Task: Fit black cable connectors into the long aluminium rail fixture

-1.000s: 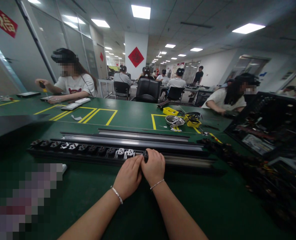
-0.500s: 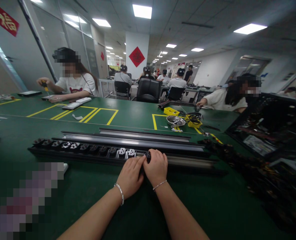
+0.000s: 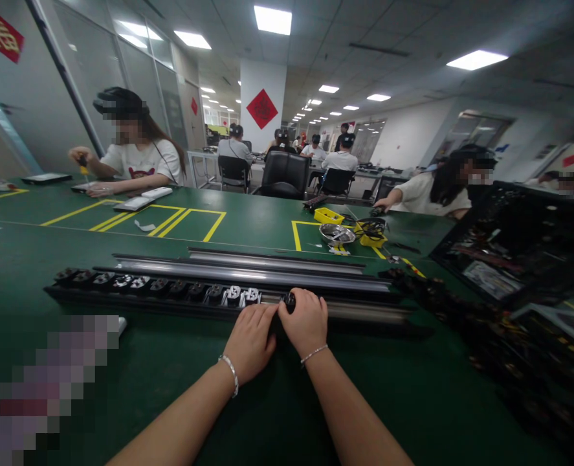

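Observation:
A long black-edged metal channel (image 3: pixel 364 312) lies across the bench in front of me. A row of black socket modules (image 3: pixel 198 289) and two white socket modules (image 3: pixel 233 296) fills its left part. My right hand (image 3: pixel 305 321) is closed around a dark round-faced socket module (image 3: pixel 290 301) at the channel, a short way right of the white ones. My left hand (image 3: pixel 250 333) is closed at the channel's near wall, its fingertips beside that module and almost touching my right hand. The undersides of both hands' grips are hidden.
Two more metal channels (image 3: pixel 267 277) lie just behind. Dark socket parts (image 3: pixel 461 310) are heaped at right, near an open black case (image 3: pixel 490 246). Further back stand a metal bowl (image 3: pixel 336 234) and yellow bins (image 3: pixel 329 216). Co-workers (image 3: pixel 141 155) sit across the green bench (image 3: pixel 170 401).
The view has shifted slightly to the right. My right hand has moved a little to the right with the socket module, widening the gap from my left fingertips, which stay at the channel.

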The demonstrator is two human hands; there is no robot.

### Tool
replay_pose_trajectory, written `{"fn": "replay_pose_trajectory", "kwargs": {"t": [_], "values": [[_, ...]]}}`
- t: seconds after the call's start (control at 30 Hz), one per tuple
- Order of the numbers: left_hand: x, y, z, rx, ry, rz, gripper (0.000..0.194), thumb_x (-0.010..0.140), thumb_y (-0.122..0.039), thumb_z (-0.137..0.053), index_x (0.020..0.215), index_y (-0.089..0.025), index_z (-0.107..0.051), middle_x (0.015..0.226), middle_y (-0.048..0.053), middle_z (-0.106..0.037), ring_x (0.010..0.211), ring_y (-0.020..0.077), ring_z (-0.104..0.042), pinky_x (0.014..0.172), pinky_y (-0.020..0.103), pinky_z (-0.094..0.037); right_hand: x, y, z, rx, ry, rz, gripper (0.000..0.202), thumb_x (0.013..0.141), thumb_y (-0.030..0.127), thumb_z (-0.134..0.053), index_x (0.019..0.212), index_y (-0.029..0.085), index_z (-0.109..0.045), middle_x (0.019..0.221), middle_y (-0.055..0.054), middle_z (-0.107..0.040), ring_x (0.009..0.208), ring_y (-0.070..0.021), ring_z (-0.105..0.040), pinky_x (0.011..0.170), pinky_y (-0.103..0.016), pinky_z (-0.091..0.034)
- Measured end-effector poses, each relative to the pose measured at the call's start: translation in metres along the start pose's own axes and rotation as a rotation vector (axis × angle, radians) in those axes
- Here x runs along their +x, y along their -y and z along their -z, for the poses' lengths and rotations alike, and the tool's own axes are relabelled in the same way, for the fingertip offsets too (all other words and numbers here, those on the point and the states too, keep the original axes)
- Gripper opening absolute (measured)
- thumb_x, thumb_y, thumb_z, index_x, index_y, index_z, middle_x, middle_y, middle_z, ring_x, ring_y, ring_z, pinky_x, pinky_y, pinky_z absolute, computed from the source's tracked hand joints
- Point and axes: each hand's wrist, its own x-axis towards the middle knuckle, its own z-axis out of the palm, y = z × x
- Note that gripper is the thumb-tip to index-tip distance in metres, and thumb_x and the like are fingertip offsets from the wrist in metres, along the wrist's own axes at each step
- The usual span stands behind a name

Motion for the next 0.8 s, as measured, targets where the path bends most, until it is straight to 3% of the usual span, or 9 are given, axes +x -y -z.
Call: {"fn": "replay_pose_trajectory", "kwargs": {"t": [0.23,0.4,0.6,0.8], "values": [[0.001,-0.001,0.001,0.018,0.000,0.003,0.049,0.073,-0.012,-0.050,0.121,-0.018,-0.045,0.117,0.008,-0.057,0.111,0.0234,-0.048,0.101,0.044,-0.034,0.002,-0.003,0.002,0.005,0.020,0.027,0.023,0.078,0.035,-0.052,0.092,0.019,-0.061,0.093,-0.006,-0.067,0.094,-0.0206,-0.055,0.086,-0.033,-0.033],[0.000,-0.001,0.002,0.026,-0.005,-0.002,0.048,0.072,-0.013,-0.050,0.120,-0.020,-0.046,0.116,0.007,-0.057,0.110,0.0233,-0.049,0.100,0.044,-0.036,-0.001,-0.005,-0.003,0.003,-0.067,0.000,0.026,0.077,0.033,-0.052,0.096,0.018,-0.061,0.098,-0.009,-0.067,0.099,-0.0220,-0.054,0.091,-0.035,-0.031],[0.000,0.000,0.001,0.022,-0.010,-0.008,0.048,0.073,-0.013,-0.050,0.119,-0.020,-0.047,0.116,0.007,-0.057,0.110,0.0233,-0.049,0.100,0.044,-0.036,-0.005,-0.010,-0.006,-0.028,-0.087,0.005,0.033,0.079,0.031,-0.049,0.106,0.016,-0.059,0.106,-0.010,-0.065,0.108,-0.0232,-0.052,0.096,-0.039,-0.027],[0.000,0.000,0.001,0.014,-0.007,-0.014,0.047,0.074,-0.013,-0.050,0.120,-0.020,-0.046,0.117,0.007,-0.057,0.111,0.0231,-0.048,0.100,0.044,-0.036,-0.005,-0.010,-0.006,-0.027,-0.087,0.012,0.029,0.080,0.030,-0.049,0.103,0.017,-0.060,0.103,-0.010,-0.066,0.107,-0.0228,-0.052,0.098,-0.039,-0.026]]}}
